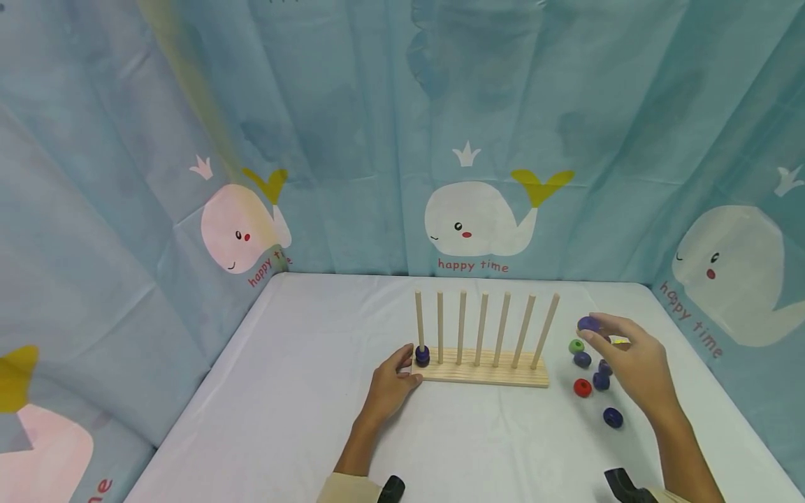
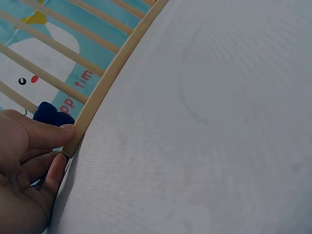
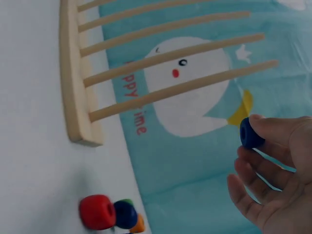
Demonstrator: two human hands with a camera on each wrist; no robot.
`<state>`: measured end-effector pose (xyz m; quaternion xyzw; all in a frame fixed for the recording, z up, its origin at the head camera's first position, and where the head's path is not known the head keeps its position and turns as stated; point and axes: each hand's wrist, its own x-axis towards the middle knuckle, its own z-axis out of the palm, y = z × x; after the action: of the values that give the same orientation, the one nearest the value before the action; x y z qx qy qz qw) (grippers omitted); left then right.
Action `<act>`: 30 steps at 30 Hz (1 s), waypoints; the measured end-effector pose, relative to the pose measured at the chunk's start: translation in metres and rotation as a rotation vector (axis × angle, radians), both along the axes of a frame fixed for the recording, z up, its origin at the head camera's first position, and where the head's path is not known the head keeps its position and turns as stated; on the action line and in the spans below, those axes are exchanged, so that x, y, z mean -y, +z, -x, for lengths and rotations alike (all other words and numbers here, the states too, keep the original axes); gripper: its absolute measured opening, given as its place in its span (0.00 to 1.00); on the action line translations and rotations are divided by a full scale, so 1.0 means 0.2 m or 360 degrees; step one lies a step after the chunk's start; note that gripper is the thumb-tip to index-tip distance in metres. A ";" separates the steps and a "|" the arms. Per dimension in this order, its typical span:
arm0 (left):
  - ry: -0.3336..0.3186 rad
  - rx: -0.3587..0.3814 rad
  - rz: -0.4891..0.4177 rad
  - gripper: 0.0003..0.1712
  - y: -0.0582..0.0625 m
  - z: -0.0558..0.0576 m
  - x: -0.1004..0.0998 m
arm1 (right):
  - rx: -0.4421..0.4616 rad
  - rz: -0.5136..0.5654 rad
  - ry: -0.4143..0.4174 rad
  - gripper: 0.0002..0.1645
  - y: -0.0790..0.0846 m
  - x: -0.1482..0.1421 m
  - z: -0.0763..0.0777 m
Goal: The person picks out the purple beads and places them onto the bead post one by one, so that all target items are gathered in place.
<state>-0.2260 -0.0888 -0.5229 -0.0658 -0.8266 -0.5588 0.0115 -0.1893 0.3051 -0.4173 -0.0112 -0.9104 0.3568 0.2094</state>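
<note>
"How's the left hand (image 1: 386, 388) sitting?"

"Low, by the left end of the wooden base (image 1: 481, 377). The thumb lies against the front edge, the other fingers bend round the end, so it's a narrow grip on the board. The forearm slants forward and inward."

"Close to that stacked pair (image 1: 422, 357) of dark blue beads?"

"Just beside it. The pair sits on the leftmost of seven pegs (image 1: 461, 328)."

"And the right hand (image 1: 638, 360)?"

"Raised, wrist bent so the fingers point in toward the pegs. Thumb and forefinger pinch a blue bead (image 1: 588, 323) by its sides; the other fingers curve loosely, spread apart from it."

"Where's that bead, exactly?"

"In the air, right of the last peg and apart from it. Below, on the white table (image 1: 283, 391), lie a green bead (image 1: 576, 346), a red bead (image 1: 582, 388) and several more dark blue ones."
</note>
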 end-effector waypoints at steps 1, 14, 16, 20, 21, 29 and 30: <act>-0.0001 0.0001 0.0001 0.36 0.00 0.00 0.00 | -0.0015 0.0012 0.0001 0.33 0.01 0.01 0.00; 0.0001 -0.0001 0.0028 0.36 -0.02 0.01 0.00 | -0.0248 0.0068 0.0092 0.27 0.18 0.12 -0.01; -0.0001 -0.0011 0.0026 0.36 -0.02 0.01 0.00 | -0.0287 0.0061 0.0129 0.26 0.20 0.13 -0.01; -0.0018 -0.0010 0.0010 0.36 -0.02 0.01 0.00 | -0.0378 0.0031 0.0187 0.26 0.25 0.17 0.00; -0.0022 -0.0008 0.0006 0.37 -0.02 0.01 0.00 | -0.0400 0.0025 0.0195 0.25 0.26 0.18 0.00; -0.0026 0.0005 0.0007 0.37 -0.02 0.01 0.01 | -0.0467 0.0060 0.0289 0.25 0.31 0.25 0.03; -0.0025 0.0015 0.0012 0.37 -0.02 0.01 0.01 | -0.0472 0.0066 0.0297 0.25 0.31 0.26 0.03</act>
<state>-0.2273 -0.0904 -0.5271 -0.0698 -0.8282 -0.5560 0.0030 -0.1958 0.2526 -0.3552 0.1219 -0.8590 0.3911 0.3070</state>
